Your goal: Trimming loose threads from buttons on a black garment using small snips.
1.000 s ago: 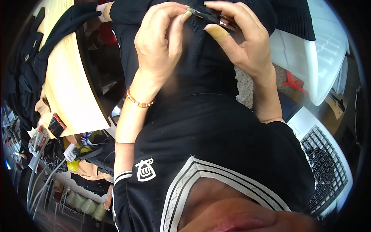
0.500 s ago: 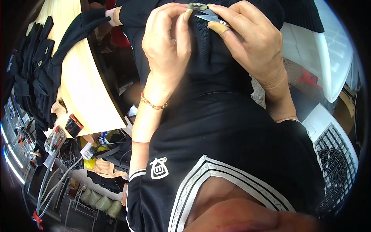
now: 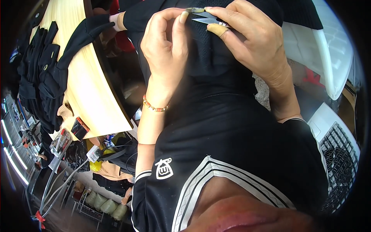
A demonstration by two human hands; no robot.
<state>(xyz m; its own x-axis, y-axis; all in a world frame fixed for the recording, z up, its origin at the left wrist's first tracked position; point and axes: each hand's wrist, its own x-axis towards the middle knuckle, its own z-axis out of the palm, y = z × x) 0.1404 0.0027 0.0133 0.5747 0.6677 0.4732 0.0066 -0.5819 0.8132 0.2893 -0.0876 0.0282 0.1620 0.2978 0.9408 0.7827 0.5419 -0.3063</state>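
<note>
Within right hand point(image 3: 257, 44), metal snips point(image 3: 208, 20)

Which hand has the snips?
The right hand, with a tan wrap on its thumb, holds the snips; the left hand, wearing a bracelet, instead pinches a small shiny piece.

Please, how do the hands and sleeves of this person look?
The ungloved left hand has a red and gold bracelet at its wrist; the ungloved right hand has a tan covering on its thumb. The short black sleeves have white trim.
</note>
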